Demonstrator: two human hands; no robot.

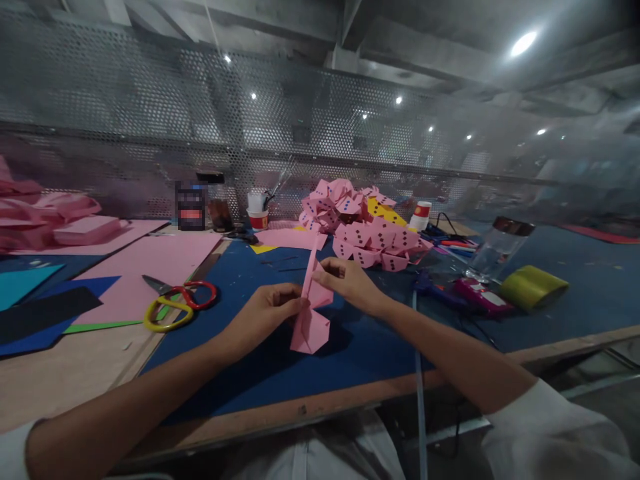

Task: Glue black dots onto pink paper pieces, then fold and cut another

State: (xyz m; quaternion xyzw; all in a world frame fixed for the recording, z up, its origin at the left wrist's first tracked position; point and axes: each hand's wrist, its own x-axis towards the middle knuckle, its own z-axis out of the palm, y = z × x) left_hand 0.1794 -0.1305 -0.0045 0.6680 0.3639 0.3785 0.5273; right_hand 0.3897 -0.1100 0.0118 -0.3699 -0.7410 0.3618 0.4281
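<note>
A folded piece of pink paper (314, 330), with notched edges and a narrow strip running up from it, is held over the blue table surface. My left hand (273, 308) pinches its left edge near the middle between thumb and fingers. On the other side, my right hand (353, 283) grips the upper part of the same paper. Behind it lies a heap of folded pink paper pieces (377, 243) marked with dark dots. Scissors (173, 317) with red and yellow handles rest left of my left hand.
Pink, blue, black and green sheets (145, 270) spread on the left, beside stacked pink pieces (85, 230). On the right are a glue gun (437, 290), a magenta object (483, 297), a yellow tape roll (535, 288) and a clear jar (500, 250). Paper cups (258, 218) stand behind.
</note>
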